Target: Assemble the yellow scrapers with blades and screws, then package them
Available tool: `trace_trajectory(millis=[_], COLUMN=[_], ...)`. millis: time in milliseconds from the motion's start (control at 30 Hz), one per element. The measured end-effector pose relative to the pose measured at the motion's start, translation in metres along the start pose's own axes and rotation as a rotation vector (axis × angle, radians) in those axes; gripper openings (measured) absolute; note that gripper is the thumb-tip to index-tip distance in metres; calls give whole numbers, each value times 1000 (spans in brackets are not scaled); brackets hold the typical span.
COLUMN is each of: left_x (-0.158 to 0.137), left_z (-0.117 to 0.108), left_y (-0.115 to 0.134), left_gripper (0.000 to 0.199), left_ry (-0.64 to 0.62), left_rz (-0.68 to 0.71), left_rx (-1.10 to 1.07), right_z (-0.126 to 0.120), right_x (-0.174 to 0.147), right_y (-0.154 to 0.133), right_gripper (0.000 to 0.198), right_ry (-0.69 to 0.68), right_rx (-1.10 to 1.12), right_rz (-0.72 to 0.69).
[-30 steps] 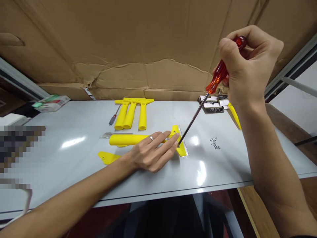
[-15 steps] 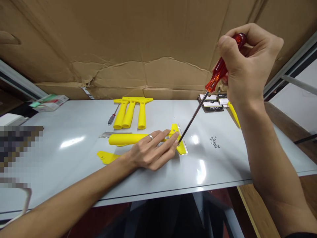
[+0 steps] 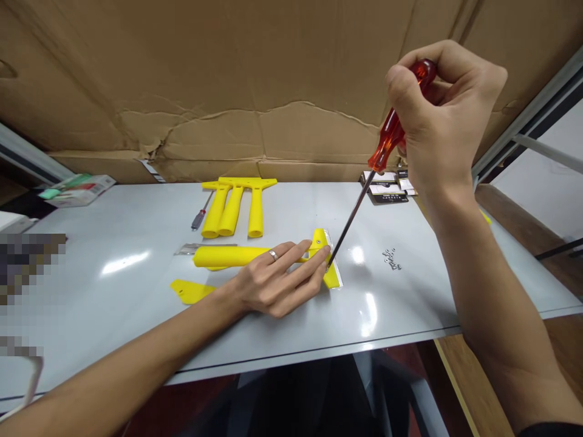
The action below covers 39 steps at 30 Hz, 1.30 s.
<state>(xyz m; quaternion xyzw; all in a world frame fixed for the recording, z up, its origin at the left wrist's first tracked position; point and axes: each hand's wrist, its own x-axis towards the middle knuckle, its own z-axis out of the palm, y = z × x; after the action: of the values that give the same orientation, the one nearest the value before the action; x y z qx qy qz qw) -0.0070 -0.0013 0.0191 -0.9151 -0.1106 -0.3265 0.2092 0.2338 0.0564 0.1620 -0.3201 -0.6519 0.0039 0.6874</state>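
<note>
My right hand is closed around the red, see-through handle of a screwdriver, with its shaft slanting down to the left. The tip meets the head of a yellow T-shaped scraper, near the fingertips of my left hand. That hand lies over the scraper's neck and holds it down on the table, fingers stretched along it and the thumb hidden. A screw shows in the upper part of the head, and a thin metal blade edge runs along its right side. Small loose screws lie to the right.
Several yellow T-shaped handles lie at the back beside a second screwdriver. Flat yellow pieces and metal blades are left of the scraper. Small boxes stand back right, before a cardboard wall.
The whole view has shifted slightly, so things sit a little further left. The screwdriver stays at the scraper's head, and both hands keep their hold.
</note>
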Motion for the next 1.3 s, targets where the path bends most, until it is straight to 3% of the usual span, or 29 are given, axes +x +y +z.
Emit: trace_trajectory(millis=[133, 367, 833, 1133, 1300], left_x=[4, -2, 8, 9, 5], left_z=[-2, 1, -2, -4, 0], left_y=[-1, -1, -3, -3, -1], left_gripper=[12, 18, 8, 9, 10], left_ry=[116, 136, 204, 189, 171], left_rz=[204, 108, 186, 190, 189], left_rx=[234, 106, 233, 212, 229], right_z=[-1, -4, -3, -4, -1], right_x=[1, 2, 6, 3, -4], right_y=[1, 7, 17, 9, -14], right_gripper=[19, 16, 17, 18, 20], right_ry=[3, 11, 51, 28, -5], right_rx=[26, 12, 96, 76, 65], right_rz=[-40, -25, -44, -51, -83])
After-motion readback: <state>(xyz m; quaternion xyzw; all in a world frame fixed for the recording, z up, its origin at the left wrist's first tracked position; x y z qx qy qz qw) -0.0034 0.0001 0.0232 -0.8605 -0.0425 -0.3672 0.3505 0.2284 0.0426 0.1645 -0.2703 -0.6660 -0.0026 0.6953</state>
